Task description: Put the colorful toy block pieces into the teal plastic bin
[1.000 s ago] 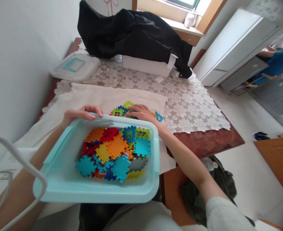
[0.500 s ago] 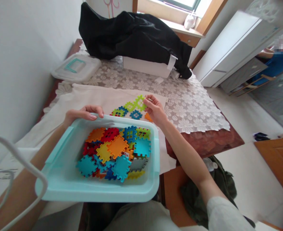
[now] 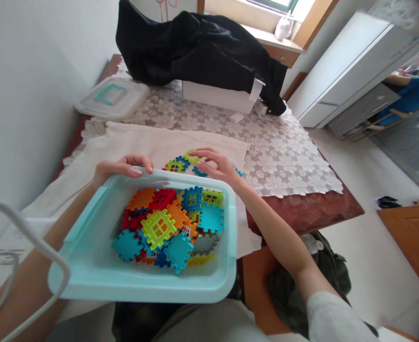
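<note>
My left hand grips the far rim of a light-blue plastic bin, its fingers curled over the edge. Colourful notched plastic building tiles lie heaped inside, among them a lime-green window tile on top and a turquoise tile at the right. Beyond the bin, my right hand is over the white cloth, thumb and fingers apart. Its fingertips are close to a green tile; I cannot tell whether they touch. A blue tile lies partly hidden beneath the hand, and another green window tile is to the left.
A clear lid lies at the table's back left. Black fabric covers a white box at the back. A white cable crosses the left foreground. A dark green bag is at the lower right; a person in blue is farther off.
A lime-green window tile, earlier pinched in my right hand over the cloth, now lies on the heap in the bin. My right hand is now empty and farther left. My left hand stays put.
</note>
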### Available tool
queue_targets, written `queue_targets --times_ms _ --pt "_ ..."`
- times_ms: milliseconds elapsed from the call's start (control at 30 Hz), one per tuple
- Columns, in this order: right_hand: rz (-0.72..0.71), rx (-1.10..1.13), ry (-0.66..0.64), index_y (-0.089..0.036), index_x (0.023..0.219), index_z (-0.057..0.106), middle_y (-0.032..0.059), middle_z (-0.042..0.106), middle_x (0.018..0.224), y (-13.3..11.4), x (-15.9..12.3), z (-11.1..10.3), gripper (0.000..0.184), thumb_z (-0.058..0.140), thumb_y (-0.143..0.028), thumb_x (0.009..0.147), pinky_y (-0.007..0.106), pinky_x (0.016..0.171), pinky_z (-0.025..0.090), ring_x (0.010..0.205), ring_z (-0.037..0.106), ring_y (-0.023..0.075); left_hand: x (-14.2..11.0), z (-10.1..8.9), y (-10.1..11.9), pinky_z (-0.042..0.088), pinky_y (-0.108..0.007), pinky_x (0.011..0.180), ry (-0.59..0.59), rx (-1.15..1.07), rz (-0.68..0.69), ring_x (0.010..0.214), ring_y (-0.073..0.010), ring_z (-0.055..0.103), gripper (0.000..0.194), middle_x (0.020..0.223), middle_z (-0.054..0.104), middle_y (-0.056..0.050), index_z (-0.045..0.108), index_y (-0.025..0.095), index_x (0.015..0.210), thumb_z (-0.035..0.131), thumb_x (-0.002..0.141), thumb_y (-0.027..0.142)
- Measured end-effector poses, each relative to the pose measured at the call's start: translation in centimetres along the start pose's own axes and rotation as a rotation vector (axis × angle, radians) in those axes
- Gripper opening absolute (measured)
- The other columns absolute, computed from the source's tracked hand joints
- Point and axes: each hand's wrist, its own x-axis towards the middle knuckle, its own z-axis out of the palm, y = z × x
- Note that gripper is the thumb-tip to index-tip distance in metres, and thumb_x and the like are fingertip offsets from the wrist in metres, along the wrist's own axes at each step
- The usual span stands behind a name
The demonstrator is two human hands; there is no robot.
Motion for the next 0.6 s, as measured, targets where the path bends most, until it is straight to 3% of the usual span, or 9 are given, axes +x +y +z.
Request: queue_targets --times_ms 67,133,200,300,433,533,600 --pt "-0.009 -0.24 -0.112 -0.034 0.149 0.082 0.0097 0.071 0.168 0.7 -0.1 0.4 0.041 0.077 -0.05 0.112 0.054 0.139 0.042 0.16 0.061 0.0316 0.1 -0.1 0.0 0.067 -0.025 0.084 -0.009 -0.012 0.002 0.087 -0.0244 0.081 0.009 0.093 0.089 0.001 0.081 0.02 0.081 0.085 0.073 0.024" --pt "-0.021 -0.405 -0.246 -0.034 0.147 0.082 0.0093 0.07 0.171 1.0 -0.2 0.9 0.035 0.078 -0.038 0.112 0.057 0.143 0.033 0.165 0.056 0.0319 0.1 -0.1 0.0 0.067 -0.026 0.083 -0.006 -0.004 0.01 0.085 -0.0246 0.081 0.011 0.093 0.089 0.001 0.082 0.021 0.08 0.086 0.071 0.024" --pt "-0.042 -0.49 -0.321 -0.032 0.137 0.086 0.0097 0.076 0.162 1.2 -0.2 1.3 0.026 0.079 -0.032 0.112 0.056 0.141 0.033 0.16 0.06 0.0315 0.2 0.0 0.1 0.069 -0.029 0.081 -0.001 0.017 0.014 0.084 -0.0268 0.081 0.011 0.092 0.09 -0.001 0.084 0.024 0.079 0.087 0.068 0.024" --pt "-0.031 -0.523 -0.29 -0.03 0.116 0.089 0.0092 0.083 0.144 1.2 0.0 1.4 0.01 0.083 -0.029 0.107 0.055 0.136 0.037 0.147 0.066 0.0318 0.2 0.1 0.3 0.071 -0.034 0.08 0.0 0.039 0.014 0.085 -0.0309 0.082 0.009 0.094 0.09 -0.005 0.086 0.026 0.077 0.086 0.068 0.025" --pt "0.025 -0.384 -0.176 -0.025 0.097 0.085 0.0088 0.084 0.13 1.3 0.1 1.2 0.003 0.087 -0.027 0.099 0.051 0.125 0.046 0.131 0.07 0.0307 0.0 0.1 0.2 0.07 -0.03 0.085 -0.016 0.017 0.007 0.088 -0.0292 0.084 0.009 0.095 0.091 -0.002 0.085 0.025 0.08 0.085 0.071 0.025" --pt "0.097 -0.099 -0.047 -0.023 0.093 0.08 0.0032 0.079 0.099 1.2 0.1 0.8 0.021 0.088 -0.042 0.096 0.04 0.098 0.057 0.098 0.071 0.0229 0.0 0.1 0.2 0.069 -0.03 0.086 -0.027 -0.001 -0.007 0.091 -0.0297 0.085 0.01 0.092 0.09 0.0 0.085 0.024 0.082 0.085 0.072 0.023" --pt "0.161 0.146 0.054 -0.024 0.091 0.075 -0.0021 0.07 0.083 1.0 0.3 0.6 0.036 0.091 -0.056 0.092 0.032 0.077 0.054 0.078 0.062 0.0174 0.0 0.2 0.2 0.07 -0.03 0.085 -0.017 0.001 -0.004 0.092 -0.0303 0.085 0.011 0.09 0.09 -0.002 0.085 0.025 0.08 0.086 0.07 0.024"
